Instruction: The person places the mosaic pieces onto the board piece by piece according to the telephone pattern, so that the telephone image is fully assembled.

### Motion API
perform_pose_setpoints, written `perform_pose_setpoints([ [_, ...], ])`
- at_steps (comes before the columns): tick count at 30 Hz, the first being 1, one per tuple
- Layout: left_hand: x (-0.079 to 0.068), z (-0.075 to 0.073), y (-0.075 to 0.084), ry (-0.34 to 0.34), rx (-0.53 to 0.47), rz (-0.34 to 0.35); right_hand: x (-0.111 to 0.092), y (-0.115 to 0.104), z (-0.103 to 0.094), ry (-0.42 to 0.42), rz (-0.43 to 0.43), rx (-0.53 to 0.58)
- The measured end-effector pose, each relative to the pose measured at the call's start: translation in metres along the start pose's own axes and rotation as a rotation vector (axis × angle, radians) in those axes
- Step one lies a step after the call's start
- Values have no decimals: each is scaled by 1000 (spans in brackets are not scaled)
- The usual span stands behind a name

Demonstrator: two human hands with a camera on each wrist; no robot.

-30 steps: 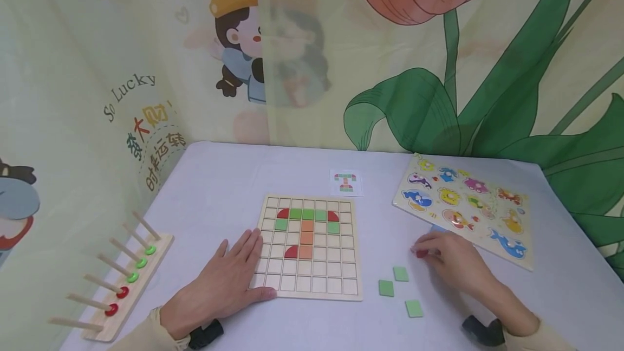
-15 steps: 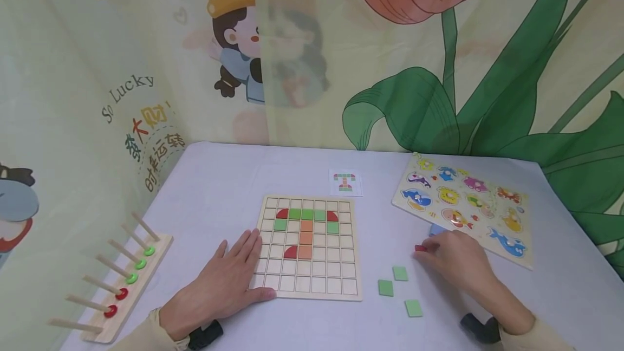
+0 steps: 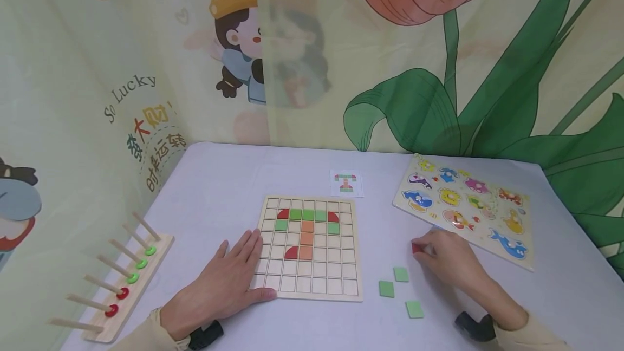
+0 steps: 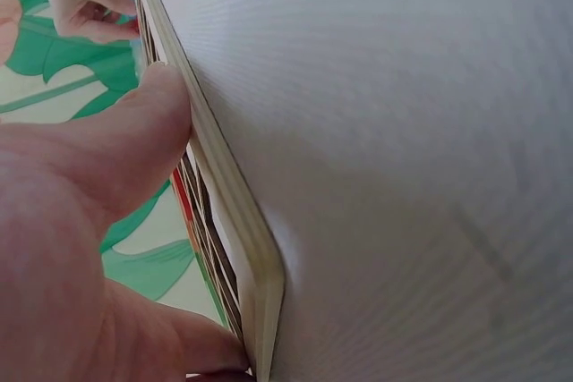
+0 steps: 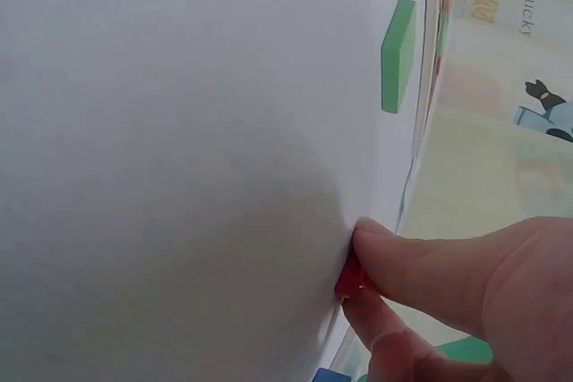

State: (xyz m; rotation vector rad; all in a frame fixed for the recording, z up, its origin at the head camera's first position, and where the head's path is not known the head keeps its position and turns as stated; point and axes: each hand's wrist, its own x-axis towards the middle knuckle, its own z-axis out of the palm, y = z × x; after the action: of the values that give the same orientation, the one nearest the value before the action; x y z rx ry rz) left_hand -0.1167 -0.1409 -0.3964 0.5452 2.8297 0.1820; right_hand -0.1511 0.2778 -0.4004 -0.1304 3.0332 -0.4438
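My right hand (image 3: 448, 258) pinches a small red wooden piece (image 5: 349, 276) between thumb and fingers, low over the tablecloth to the right of the green tiles. My left hand (image 3: 221, 275) rests with straight fingers along the left edge of the wooden grid board (image 3: 336, 286); its thumb lies on the near edge. On the board stand green squares (image 3: 308, 214), orange squares (image 3: 306, 239) and red quarter-round pieces (image 3: 291, 252) in a T-like pattern. Three loose green tiles (image 3: 387, 288) lie between the board and my right hand.
A pattern card (image 3: 346, 183) lies behind the board. At the right is a sea-animal puzzle board (image 3: 468, 205); a blue piece (image 5: 332, 375) shows near my right hand. A peg rack (image 3: 129, 286) with red and green rings stands at the left.
My right hand has shifted slightly left with the red piece, which turned in its fingers. A blue piece seen beside the hand earlier is now hidden in the head view. The left hand stays put.
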Motion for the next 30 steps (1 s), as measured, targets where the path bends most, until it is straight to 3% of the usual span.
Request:
perform_pose_setpoints([
  [14, 1, 1, -1, 10, 0, 8, 1, -10, 2, 77, -64, -16],
  [20, 1, 0, 0, -1, 8, -5, 5, -44, -1, 66, -114, 36],
  [30, 0, 1, 1, 2, -5, -2, 21, -106, 17, -1, -274, 138],
])
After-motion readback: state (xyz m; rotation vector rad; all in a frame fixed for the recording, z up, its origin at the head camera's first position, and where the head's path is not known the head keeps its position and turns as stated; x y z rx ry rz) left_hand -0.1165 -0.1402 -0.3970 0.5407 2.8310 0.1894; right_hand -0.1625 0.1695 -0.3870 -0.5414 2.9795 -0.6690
